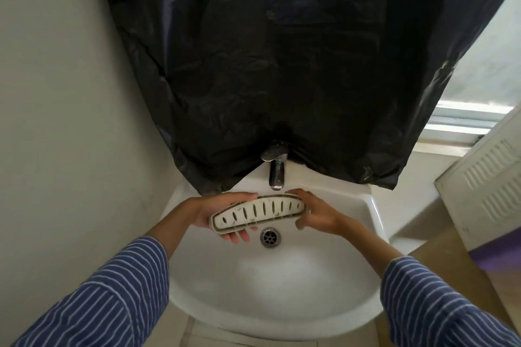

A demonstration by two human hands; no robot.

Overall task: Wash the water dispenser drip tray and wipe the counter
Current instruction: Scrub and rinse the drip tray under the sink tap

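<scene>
A long curved white drip tray with several dark slots and greenish grime hangs over the white sink, just below the chrome tap. My left hand holds its left half from underneath, fingertips showing below the tray's edge. At the tray's right end my right hand grips it with curled fingers. No water is visibly running from the tap.
A black plastic sheet hangs on the wall above the tap. The drain sits under the tray. A white louvred panel and a window are at the right; a plain wall is at the left.
</scene>
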